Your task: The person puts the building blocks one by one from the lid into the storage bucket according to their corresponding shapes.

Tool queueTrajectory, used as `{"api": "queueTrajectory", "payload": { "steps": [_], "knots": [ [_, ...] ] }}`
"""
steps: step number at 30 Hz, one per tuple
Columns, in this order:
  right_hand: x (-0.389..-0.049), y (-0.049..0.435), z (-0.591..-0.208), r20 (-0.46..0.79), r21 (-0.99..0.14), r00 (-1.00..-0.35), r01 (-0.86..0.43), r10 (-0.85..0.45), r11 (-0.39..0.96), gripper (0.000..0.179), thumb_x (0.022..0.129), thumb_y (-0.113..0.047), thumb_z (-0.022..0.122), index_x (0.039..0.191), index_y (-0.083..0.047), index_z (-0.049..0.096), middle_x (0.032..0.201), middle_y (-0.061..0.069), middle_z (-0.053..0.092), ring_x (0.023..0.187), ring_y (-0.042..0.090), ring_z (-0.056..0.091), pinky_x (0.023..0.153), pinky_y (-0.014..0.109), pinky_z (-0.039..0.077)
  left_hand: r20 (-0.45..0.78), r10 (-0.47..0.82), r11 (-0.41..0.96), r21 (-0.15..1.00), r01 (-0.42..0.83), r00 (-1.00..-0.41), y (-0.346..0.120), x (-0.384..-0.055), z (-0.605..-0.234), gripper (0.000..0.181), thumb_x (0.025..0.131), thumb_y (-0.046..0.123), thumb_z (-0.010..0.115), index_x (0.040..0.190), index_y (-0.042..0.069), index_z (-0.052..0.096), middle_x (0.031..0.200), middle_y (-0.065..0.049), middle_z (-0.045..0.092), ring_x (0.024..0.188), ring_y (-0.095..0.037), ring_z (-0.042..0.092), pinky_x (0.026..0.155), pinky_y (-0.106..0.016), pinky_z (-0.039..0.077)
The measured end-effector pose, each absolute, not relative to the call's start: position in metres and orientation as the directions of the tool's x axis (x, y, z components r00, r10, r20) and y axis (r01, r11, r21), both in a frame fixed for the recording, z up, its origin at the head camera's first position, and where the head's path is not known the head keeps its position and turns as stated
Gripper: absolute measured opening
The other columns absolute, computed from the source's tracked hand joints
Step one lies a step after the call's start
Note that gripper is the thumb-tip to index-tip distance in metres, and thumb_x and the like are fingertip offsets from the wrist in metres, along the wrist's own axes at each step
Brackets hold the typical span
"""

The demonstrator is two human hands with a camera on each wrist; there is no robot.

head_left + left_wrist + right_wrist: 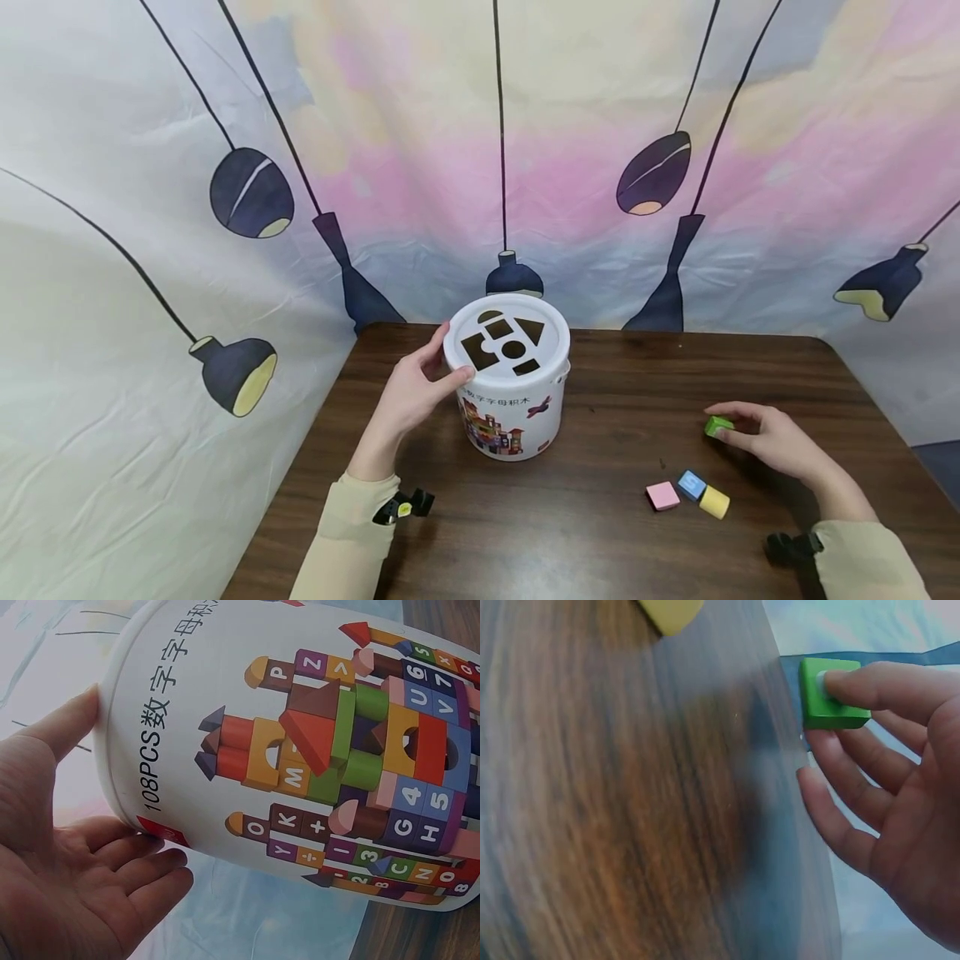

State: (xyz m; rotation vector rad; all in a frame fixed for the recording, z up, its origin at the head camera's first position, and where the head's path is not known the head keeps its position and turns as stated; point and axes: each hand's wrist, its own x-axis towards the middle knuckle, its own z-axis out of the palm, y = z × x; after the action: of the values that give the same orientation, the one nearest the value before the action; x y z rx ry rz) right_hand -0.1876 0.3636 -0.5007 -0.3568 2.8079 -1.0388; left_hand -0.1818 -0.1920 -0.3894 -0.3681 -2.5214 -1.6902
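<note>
A white lidded bucket (514, 417) of toy blocks stands at the table's far side, its lid (551, 329) cut with shaped holes. My left hand (412, 387) rests against the left of its rim, thumb in front and fingers spread along the side. In the left wrist view, the thumb and fingers of the left hand (82, 847) touch the lid's edge. My right hand (780, 442) pinches a green block (718, 426) between thumb and fingers, over the table's right part. The thumb covers part of a pale mark on the green block (832, 709).
Near the right hand lie a pink block (663, 496), a blue block (692, 484) with a white character, and a yellow rounded block (715, 502). The brown wooden table (585, 533) meets a painted cloth (435, 100) behind it.
</note>
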Motion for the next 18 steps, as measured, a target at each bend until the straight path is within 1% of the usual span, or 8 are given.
{"api": "queueTrajectory", "payload": {
  "steps": [2,4,6,8,12,16,18],
  "knots": [
    [-0.186,0.360,-0.499,-0.014,-0.674,-0.964,-0.187,-0.265,0.715,0.037,0.102,-0.026,0.077,0.136,-0.011,0.073,0.133,0.017,0.070,0.104,0.013,0.066,0.075,0.029,0.056,0.196,0.148,0.364,0.900,0.238,-0.969,-0.192,-0.181,-0.390,0.085,0.096,0.032,0.084,0.167,0.020,0.040,0.168,-0.006,0.042,0.149,-0.023,0.046,0.116,-0.045,0.044],
    [-0.185,0.356,-0.496,0.006,-0.697,-0.964,-0.196,-0.267,0.690,0.036,0.103,-0.022,0.076,0.136,-0.009,0.072,0.129,0.017,0.071,0.096,0.010,0.066,0.071,0.029,0.057,0.194,0.148,0.362,0.902,0.236,-0.970,-0.192,-0.181,-0.391,0.084,0.096,0.032,0.084,0.167,0.020,0.040,0.168,-0.006,0.042,0.149,-0.023,0.046,0.117,-0.046,0.044],
    [-0.184,0.352,-0.492,0.026,-0.705,-0.964,-0.205,-0.264,0.679,0.035,0.103,-0.019,0.076,0.136,-0.008,0.072,0.126,0.015,0.072,0.092,0.008,0.066,0.069,0.029,0.057,0.196,0.149,0.356,0.904,0.237,-0.969,-0.192,-0.182,-0.391,0.084,0.096,0.032,0.084,0.167,0.020,0.040,0.168,-0.005,0.041,0.149,-0.023,0.046,0.117,-0.047,0.043],
    [-0.184,0.347,-0.488,0.045,-0.711,-0.964,-0.214,-0.260,0.670,0.034,0.103,-0.018,0.075,0.135,-0.008,0.072,0.122,0.014,0.073,0.089,0.010,0.067,0.067,0.030,0.057,0.199,0.150,0.352,0.905,0.241,-0.968,-0.192,-0.182,-0.392,0.084,0.096,0.032,0.084,0.166,0.020,0.040,0.168,-0.005,0.041,0.150,-0.023,0.045,0.118,-0.049,0.043],
    [-0.183,0.337,-0.478,0.102,-0.707,-0.964,-0.245,-0.247,0.664,0.036,0.103,-0.021,0.076,0.136,-0.009,0.072,0.118,0.009,0.075,0.090,0.008,0.068,0.069,0.028,0.057,0.199,0.151,0.350,0.906,0.240,-0.968,-0.192,-0.182,-0.391,0.084,0.096,0.033,0.085,0.166,0.019,0.041,0.168,-0.005,0.041,0.150,-0.023,0.045,0.118,-0.049,0.042],
    [-0.182,0.325,-0.468,0.184,-0.717,-0.960,-0.278,-0.211,0.639,0.036,0.103,-0.022,0.077,0.136,-0.009,0.072,0.116,0.010,0.074,0.088,0.007,0.069,0.068,0.027,0.058,0.204,0.148,0.351,0.904,0.244,-0.968,-0.192,-0.181,-0.389,0.085,0.095,0.034,0.085,0.166,0.020,0.041,0.168,-0.004,0.041,0.149,-0.022,0.045,0.118,-0.049,0.043],
    [-0.182,0.320,-0.464,0.221,-0.727,-0.957,-0.289,-0.187,0.623,0.035,0.102,-0.022,0.078,0.134,-0.009,0.072,0.113,0.010,0.074,0.085,0.008,0.068,0.066,0.027,0.057,0.211,0.151,0.350,0.902,0.252,-0.966,-0.192,-0.182,-0.389,0.085,0.095,0.034,0.085,0.166,0.020,0.041,0.168,-0.004,0.041,0.149,-0.023,0.046,0.117,-0.050,0.043]
  ]
}}
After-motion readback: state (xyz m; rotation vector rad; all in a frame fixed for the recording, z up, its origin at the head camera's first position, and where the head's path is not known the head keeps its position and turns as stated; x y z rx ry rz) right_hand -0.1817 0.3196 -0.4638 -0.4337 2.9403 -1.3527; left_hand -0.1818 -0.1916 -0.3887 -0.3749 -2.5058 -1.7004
